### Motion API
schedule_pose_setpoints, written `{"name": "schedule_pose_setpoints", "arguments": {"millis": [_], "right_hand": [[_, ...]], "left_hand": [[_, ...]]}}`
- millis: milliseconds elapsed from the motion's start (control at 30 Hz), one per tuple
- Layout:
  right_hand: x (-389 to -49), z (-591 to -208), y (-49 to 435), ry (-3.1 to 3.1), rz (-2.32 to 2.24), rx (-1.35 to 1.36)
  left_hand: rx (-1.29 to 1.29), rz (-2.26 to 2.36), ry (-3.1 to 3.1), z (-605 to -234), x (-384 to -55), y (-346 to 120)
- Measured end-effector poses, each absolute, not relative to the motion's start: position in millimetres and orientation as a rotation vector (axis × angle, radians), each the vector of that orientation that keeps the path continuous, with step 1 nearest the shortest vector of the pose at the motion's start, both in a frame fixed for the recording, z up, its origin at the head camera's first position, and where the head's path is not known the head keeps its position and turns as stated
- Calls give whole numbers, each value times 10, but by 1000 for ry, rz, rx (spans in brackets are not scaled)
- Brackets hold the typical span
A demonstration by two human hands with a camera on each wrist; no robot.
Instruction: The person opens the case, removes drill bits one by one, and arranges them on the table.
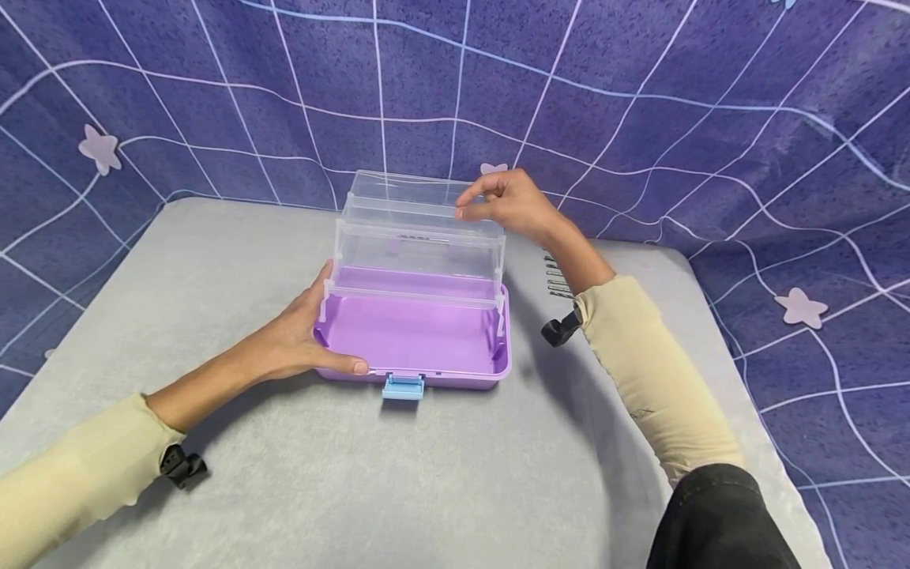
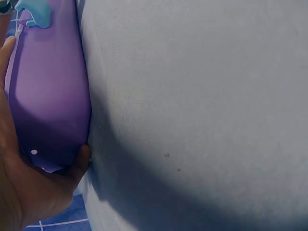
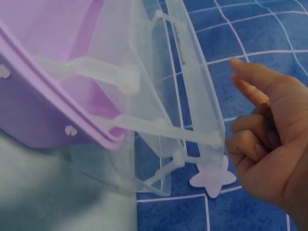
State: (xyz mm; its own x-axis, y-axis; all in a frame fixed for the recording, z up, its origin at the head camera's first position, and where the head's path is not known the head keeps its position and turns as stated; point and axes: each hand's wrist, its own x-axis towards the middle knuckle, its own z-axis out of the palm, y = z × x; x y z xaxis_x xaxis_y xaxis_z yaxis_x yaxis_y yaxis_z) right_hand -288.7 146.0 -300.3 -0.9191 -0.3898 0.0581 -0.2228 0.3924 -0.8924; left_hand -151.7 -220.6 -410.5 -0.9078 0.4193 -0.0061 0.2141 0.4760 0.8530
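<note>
A purple storage box [image 1: 412, 336] stands on the table with its clear stacked trays [image 1: 419, 257] raised and tilted back. My left hand [image 1: 291, 340] grips the box's left end, thumb on the front rim; the left wrist view shows the fingers [image 2: 83, 161] round that end. A light blue latch [image 1: 403, 387] hangs at the front. Over the trays' upper right corner hovers my right hand [image 1: 512, 205], holding nothing visible. In the right wrist view its index finger and thumb reach out while other fingers bend. Small dark pieces [image 1: 415, 237] show through a tray, too small to identify.
Several dark drill bits [image 1: 558, 278] lie in a row on the grey tabletop [image 1: 426, 490], right of the box and partly behind the right forearm. A blue cloth [image 1: 604, 134] with white grid lines and stars hangs behind the table.
</note>
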Motion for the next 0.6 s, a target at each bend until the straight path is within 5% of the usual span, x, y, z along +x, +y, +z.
{"name": "schedule_pose_setpoints", "arguments": {"millis": [600], "right_hand": [[-3009, -2981, 1236, 2720, -965, -707]], "left_hand": [[539, 1442, 2472, -4096, -1519, -2191]]}}
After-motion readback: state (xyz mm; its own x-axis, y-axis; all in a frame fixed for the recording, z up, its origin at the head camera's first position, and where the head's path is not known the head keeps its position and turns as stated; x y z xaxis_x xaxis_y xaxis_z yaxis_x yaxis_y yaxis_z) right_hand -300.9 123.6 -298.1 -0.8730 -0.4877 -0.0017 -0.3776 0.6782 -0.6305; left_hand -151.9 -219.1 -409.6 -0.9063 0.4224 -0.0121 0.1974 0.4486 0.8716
